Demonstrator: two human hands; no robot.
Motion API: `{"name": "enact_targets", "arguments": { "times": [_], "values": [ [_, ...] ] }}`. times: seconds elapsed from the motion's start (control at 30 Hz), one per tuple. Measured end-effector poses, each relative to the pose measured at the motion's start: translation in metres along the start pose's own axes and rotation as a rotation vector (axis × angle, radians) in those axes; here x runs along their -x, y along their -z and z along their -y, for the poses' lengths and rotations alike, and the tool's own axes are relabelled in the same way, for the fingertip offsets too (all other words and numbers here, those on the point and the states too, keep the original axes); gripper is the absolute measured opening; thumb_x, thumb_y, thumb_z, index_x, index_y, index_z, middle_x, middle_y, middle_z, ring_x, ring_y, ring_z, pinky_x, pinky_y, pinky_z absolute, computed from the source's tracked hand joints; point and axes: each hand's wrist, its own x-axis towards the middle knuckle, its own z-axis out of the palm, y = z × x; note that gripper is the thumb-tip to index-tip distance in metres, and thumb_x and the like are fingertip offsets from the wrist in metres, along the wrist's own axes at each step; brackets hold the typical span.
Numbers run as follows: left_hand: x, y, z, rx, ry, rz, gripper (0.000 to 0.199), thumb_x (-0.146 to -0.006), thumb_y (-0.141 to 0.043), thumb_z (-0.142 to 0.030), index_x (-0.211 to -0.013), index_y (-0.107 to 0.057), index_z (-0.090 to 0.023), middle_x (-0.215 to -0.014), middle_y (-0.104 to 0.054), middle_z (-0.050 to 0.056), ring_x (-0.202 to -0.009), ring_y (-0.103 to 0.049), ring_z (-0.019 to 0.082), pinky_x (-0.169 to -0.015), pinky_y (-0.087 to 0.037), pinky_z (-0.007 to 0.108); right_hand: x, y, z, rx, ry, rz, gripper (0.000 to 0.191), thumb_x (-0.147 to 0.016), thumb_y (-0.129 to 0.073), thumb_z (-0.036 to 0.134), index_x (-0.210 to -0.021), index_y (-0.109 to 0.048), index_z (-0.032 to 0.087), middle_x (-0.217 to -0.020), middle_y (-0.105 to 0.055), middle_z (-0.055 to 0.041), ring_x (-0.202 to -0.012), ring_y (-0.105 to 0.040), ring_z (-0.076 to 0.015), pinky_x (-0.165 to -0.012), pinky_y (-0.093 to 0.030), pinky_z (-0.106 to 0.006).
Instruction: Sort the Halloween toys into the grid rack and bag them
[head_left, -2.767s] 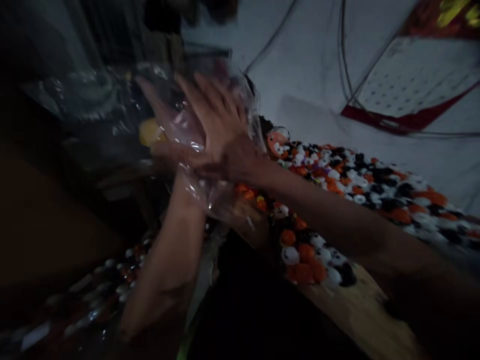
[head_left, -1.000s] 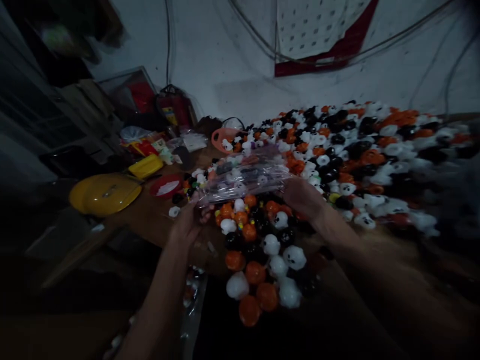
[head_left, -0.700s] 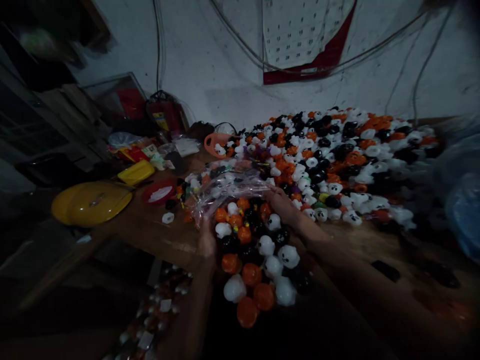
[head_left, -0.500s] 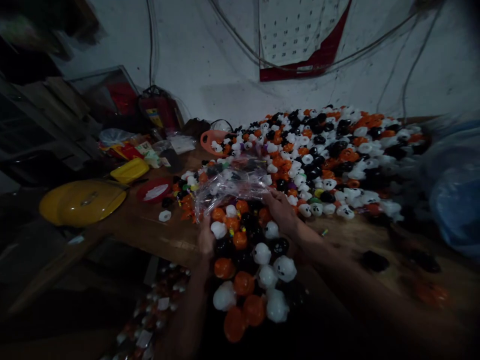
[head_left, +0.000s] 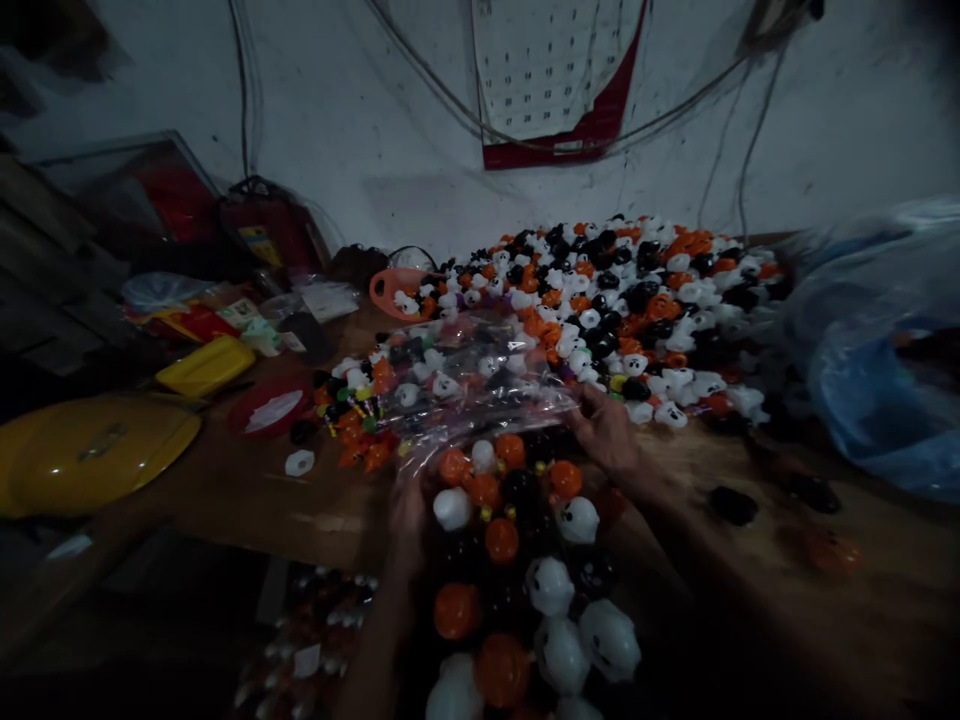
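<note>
A clear plastic bag [head_left: 491,400] is spread between my two hands, its shiny film lying towards the pile. My right hand [head_left: 609,432] pinches the film at its right edge. At the left edge, my left hand [head_left: 409,515] is closed on the film, its fingers partly hidden in shadow. Below the film, between my forearms, lie orange pumpkin and white ghost figures [head_left: 549,586] with black ones among them. Whether these sit inside the bag I cannot tell. Just beyond the film rises a large pile of similar small figures [head_left: 600,290].
An orange scoop [head_left: 384,290] lies at the pile's left. Further left are a red dish [head_left: 262,422], a yellow container [head_left: 206,366] and a yellow rounded seat or lid [head_left: 97,450]. A blue plastic bag [head_left: 862,400] stands at right. Loose black pieces [head_left: 733,505] lie on the wooden table [head_left: 330,515].
The film has spread wider and flatter as my right hand moved away from my left. The figures between my forearms appear closer and larger. The view has turned slightly right.
</note>
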Motion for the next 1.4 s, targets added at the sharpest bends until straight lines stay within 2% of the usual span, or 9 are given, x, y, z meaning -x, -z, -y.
{"name": "enact_targets", "arguments": {
  "times": [0.1,0.23,0.5,0.63,0.8,0.93,1.07,1.27,1.4],
  "values": [
    [-0.01,0.001,-0.013,0.109,-0.073,-0.046,0.029,-0.088,-0.058,-0.038,-0.106,-0.059,-0.015,-0.09,-0.067,0.003,-0.067,-0.062,0.011,-0.058,-0.051,0.025,-0.001,0.011,0.004,-0.088,-0.108,0.03,0.017,-0.062,-0.068,0.025,-0.076,-0.062,0.018,-0.057,-0.057,0.0027,-0.048,-0.046,-0.0106,-0.045,-0.038,-0.021],
    [-0.032,0.005,-0.027,0.176,-0.036,-0.014,0.022,-0.082,-0.066,-0.027,-0.098,-0.062,-0.013,-0.083,-0.067,0.002,-0.059,-0.061,0.008,-0.042,-0.04,0.016,-0.002,0.008,0.005,-0.275,-0.229,0.096,0.013,-0.061,-0.066,0.024,-0.069,-0.057,0.02,-0.064,-0.063,0.0,-0.061,-0.059,-0.0137,-0.063,-0.053,-0.027],
    [-0.047,-0.011,-0.02,0.126,-0.047,0.048,0.019,-0.083,-0.065,-0.025,-0.097,-0.06,-0.012,-0.086,-0.067,0.003,-0.074,-0.065,0.013,-0.065,-0.055,0.028,0.004,-0.015,-0.003,-0.264,-0.275,0.076,0.034,-0.075,-0.063,0.051,-0.072,-0.059,0.017,-0.065,-0.061,-0.0014,-0.059,-0.056,-0.0142,-0.057,-0.048,-0.026],
    [-0.04,-0.01,-0.012,-0.04,-0.228,0.02,0.034,-0.071,-0.073,-0.038,-0.093,-0.063,-0.015,-0.075,-0.07,0.002,-0.068,-0.066,0.017,-0.063,-0.052,0.027,0.016,-0.008,-0.008,0.153,-0.09,0.049,0.043,-0.083,-0.052,0.056,-0.066,-0.056,0.016,-0.059,-0.053,0.0,-0.053,-0.046,-0.0118,-0.048,-0.036,-0.023],
    [-0.023,0.009,-0.012,-0.366,-0.562,-0.085,0.029,-0.081,-0.059,-0.043,-0.084,-0.07,-0.016,-0.079,-0.072,0.004,-0.073,-0.066,0.017,-0.067,-0.051,0.026,0.035,0.017,-0.008,0.6,0.402,0.203,0.03,-0.091,-0.042,0.035,-0.072,-0.057,0.018,-0.072,-0.056,-0.0019,-0.067,-0.052,-0.015,-0.063,-0.043,-0.027],
    [-0.001,0.024,-0.019,-0.644,-0.775,-0.025,0.022,-0.084,-0.055,-0.032,-0.081,-0.072,-0.018,-0.076,-0.071,0.005,-0.079,-0.067,0.02,-0.074,-0.053,0.028,0.046,0.024,0.004,0.698,0.609,0.297,0.026,-0.091,-0.04,0.023,-0.077,-0.061,0.02,-0.077,-0.062,-0.005,-0.081,-0.06,-0.0195,-0.08,-0.049,-0.033],
    [0.017,0.035,-0.015,-0.811,-0.974,0.017,0.025,-0.085,-0.052,-0.028,-0.098,-0.071,-0.019,-0.1,-0.071,0.008,-0.098,-0.066,0.021,-0.091,-0.051,0.031,0.06,0.039,0.004,0.765,0.77,0.302,0.028,-0.089,-0.04,0.023,-0.09,-0.068,0.021,-0.086,-0.065,-0.0085,-0.09,-0.062,-0.0234,-0.084,-0.05,-0.036],
    [0.019,0.047,0.012,-0.914,-1.021,-0.054,0.022,-0.087,-0.05,-0.026,-0.096,-0.07,-0.02,-0.096,-0.073,0.007,-0.092,-0.068,0.019,-0.085,-0.053,0.028,0.089,0.074,-0.021,1.062,0.792,0.426,0.036,-0.084,-0.047,0.023,-0.116,-0.065,0.023,-0.113,-0.065,-0.0103,-0.109,-0.058,-0.0264,-0.088,-0.05,-0.039],
    [0.008,0.039,0.02,-0.941,-0.893,0.035,0.029,-0.082,-0.049,-0.029,-0.103,-0.067,-0.021,-0.095,-0.072,0.007,-0.086,-0.066,0.021,-0.075,-0.054,0.031,0.078,0.056,-0.025,0.939,0.7,0.543,0.039,-0.085,-0.04,0.027,-0.115,-0.065,0.023,-0.108,-0.068,-0.0094,-0.107,-0.059,-0.0274,-0.092,-0.048,-0.043]
  ]
}}
